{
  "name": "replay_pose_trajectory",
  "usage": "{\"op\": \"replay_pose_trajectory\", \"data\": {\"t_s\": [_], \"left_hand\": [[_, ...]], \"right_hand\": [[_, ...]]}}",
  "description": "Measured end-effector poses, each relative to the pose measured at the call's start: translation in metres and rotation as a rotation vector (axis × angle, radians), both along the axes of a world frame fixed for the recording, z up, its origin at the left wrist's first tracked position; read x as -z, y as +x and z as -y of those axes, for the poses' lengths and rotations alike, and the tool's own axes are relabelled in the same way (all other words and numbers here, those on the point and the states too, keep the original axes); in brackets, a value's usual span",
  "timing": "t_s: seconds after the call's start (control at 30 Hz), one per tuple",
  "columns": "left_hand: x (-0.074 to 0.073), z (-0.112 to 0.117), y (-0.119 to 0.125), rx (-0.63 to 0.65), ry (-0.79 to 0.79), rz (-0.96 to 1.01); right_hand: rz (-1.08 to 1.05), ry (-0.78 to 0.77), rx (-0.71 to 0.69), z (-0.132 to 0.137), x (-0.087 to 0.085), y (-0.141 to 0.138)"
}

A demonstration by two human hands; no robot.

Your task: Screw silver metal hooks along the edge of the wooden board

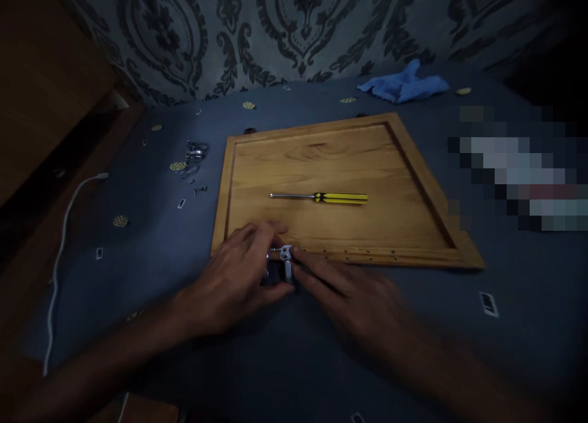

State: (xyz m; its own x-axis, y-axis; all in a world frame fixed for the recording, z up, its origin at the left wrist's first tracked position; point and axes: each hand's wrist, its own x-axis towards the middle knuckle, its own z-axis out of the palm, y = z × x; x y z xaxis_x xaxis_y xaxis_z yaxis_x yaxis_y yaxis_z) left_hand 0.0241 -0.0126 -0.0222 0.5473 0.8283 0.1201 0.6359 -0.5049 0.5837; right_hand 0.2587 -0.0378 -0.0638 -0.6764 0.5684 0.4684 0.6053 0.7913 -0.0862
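A wooden cabinet door (pixel 316 166) with a raised frame lies flat on the dark blue cloth. At its near edge, a metal hinge (pixel 286 261) is held between both hands. My left hand (pixel 243 261) curls around the hinge from the left, its thumb below and its fingers above. From the right, the fingertips of my right hand (pixel 349 288) press against the hinge. A row of small holes runs along the near rail to the right of it. On the door's panel rests a screwdriver (pixel 340 198) with a yellow and black handle, its tip pointing left.
More metal hinges (pixel 196 152) and several loose screws (pixel 199 191) lie left of the door. A blue rag (pixel 404 85) is crumpled near the patterned backrest (pixel 303 31). A white cable (pixel 62 245) runs along the left edge. The far right is pixelated.
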Motion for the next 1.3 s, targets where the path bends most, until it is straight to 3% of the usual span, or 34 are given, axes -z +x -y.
{"op": "replay_pose_trajectory", "data": {"t_s": [0.3,0.47,1.03,1.3], "left_hand": [[-0.014,-0.001,-0.002,0.078,0.037,-0.072],[-0.019,-0.005,-0.007,0.05,0.065,-0.09],[-0.009,-0.004,-0.001,0.057,0.055,-0.085],[-0.009,-0.002,0.002,-0.021,0.002,-0.101]], "right_hand": [[0.024,-0.016,0.019,0.001,0.003,0.002],[0.007,0.023,0.026,0.0,0.002,-0.002],[-0.068,0.055,0.019,-0.002,0.008,-0.002],[-0.068,0.03,-0.008,-0.003,0.004,-0.002]]}}
